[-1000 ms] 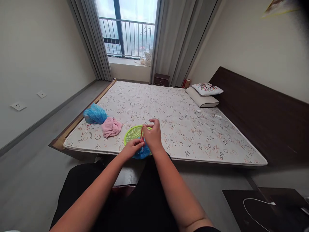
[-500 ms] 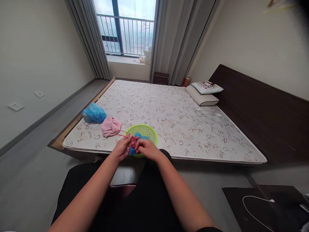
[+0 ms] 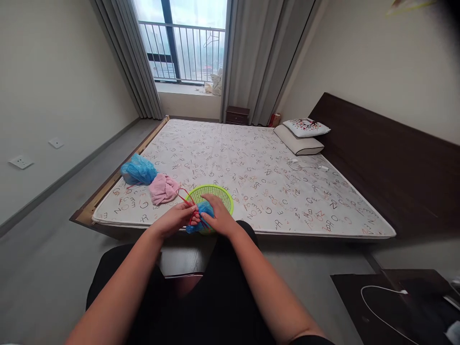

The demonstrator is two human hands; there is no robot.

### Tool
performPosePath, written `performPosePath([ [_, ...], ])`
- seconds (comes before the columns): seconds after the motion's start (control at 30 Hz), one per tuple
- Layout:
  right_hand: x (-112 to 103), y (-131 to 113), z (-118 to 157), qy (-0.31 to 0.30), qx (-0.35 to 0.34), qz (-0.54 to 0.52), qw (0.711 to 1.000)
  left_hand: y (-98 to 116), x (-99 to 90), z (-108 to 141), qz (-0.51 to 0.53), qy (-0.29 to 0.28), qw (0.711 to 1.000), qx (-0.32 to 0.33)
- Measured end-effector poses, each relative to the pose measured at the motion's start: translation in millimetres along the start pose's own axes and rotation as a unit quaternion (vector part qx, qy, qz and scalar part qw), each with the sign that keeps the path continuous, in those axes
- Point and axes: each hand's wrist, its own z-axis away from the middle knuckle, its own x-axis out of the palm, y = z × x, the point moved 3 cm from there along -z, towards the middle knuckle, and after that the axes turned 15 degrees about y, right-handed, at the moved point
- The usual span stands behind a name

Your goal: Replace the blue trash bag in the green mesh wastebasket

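My left hand point(image 3: 178, 217) is closed on a thin red cord point(image 3: 186, 195) in front of the green basket point(image 3: 231, 203). The cord loops up beside a pink cloth point(image 3: 163, 189) on the mattress. My right hand point(image 3: 218, 214) has its thumb and fingers apart, over the right part of the basket. Between the hands a small blue plastic bag point(image 3: 205, 209) lies at the basket's near side, with red strands across it. Whether my right fingers touch the bag is hard to tell.
A larger blue plastic bag point(image 3: 138, 169) lies on the mattress point(image 3: 230, 153) left of the cloth. Two pillows point(image 3: 307, 128) rest near the dark headboard point(image 3: 381, 139). A dark stool point(image 3: 181, 262) is between my knees, and a white cable point(image 3: 364, 299) is at the lower right.
My right hand has opened and moved up and away from my left hand. The red cord now makes a wider loop near the cloth, and more of the small blue bag shows.
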Motion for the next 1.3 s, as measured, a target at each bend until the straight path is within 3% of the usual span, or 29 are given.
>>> performPosePath([
  [0.1,12.3,17.8,0.9,-0.049,0.079,-0.045,0.995,4.3,-8.3,-8.4,-0.094,0.059,0.991,0.075],
  [0.17,17.6,25.4,4.0,-0.038,0.093,-0.037,0.994,6.3,-12.7,-12.6,-0.174,0.131,0.963,0.159],
  [0.33,33.5,33.2,9.2,-0.033,0.126,-0.016,0.991,6.7,-3.6,0.7,-0.305,0.271,0.825,0.391],
  [0.4,40.2,35.5,6.3,-0.021,0.163,-0.039,0.986,3.8,5.6,10.6,-0.3,0.259,0.794,0.461],
  [0.47,46.4,37.4,1.8,-0.026,0.22,-0.102,0.97,-0.3,15.4,19.0,-0.299,0.195,0.778,0.517],
  [0.57,51.6,35.2,-4.8,-0.077,0.305,-0.26,0.913,-7.3,24.4,27.9,-0.312,0.099,0.756,0.567],
  [0.63,49.0,30.7,-9.0,-0.113,0.32,-0.328,0.882,-11.7,25.9,31.2,-0.327,0.066,0.746,0.577],
  [0.73,38.1,26.0,-15.2,-0.124,0.286,-0.31,0.898,-18.3,24.8,33.4,-0.348,0.043,0.741,0.573],
  [0.83,26.3,26.1,-22.2,-0.069,0.222,-0.232,0.945,-25.6,22.0,35.3,-0.353,0.028,0.738,0.575],
  [0.9,19.5,31.0,-26.7,-0.009,0.203,-0.204,0.958,-30.2,17.7,36.5,-0.33,0.034,0.753,0.569],
  [0.97,10.3,42.8,-30.0,0.098,0.238,-0.215,0.942,-34.0,10.0,36.8,-0.289,0.07,0.783,0.547],
  [1.07,-5.8,66.4,-26.6,0.289,0.322,-0.252,0.866,-39.7,-4.4,33.7,-0.235,0.137,0.815,0.512],
  [1.13,-10.8,77.5,-19.5,0.339,0.349,-0.26,0.834,-44.7,-12.2,27.0,-0.229,0.144,0.832,0.483],
  [1.2,-8.7,81.8,-11.2,0.309,0.344,-0.259,0.848,-50.5,-18.7,17.7,-0.236,0.13,0.852,0.45],
  [1.3,5.3,79.1,2.2,0.168,0.285,-0.22,0.917,-60.8,-29.5,6.2,-0.263,0.107,0.865,0.413],
])
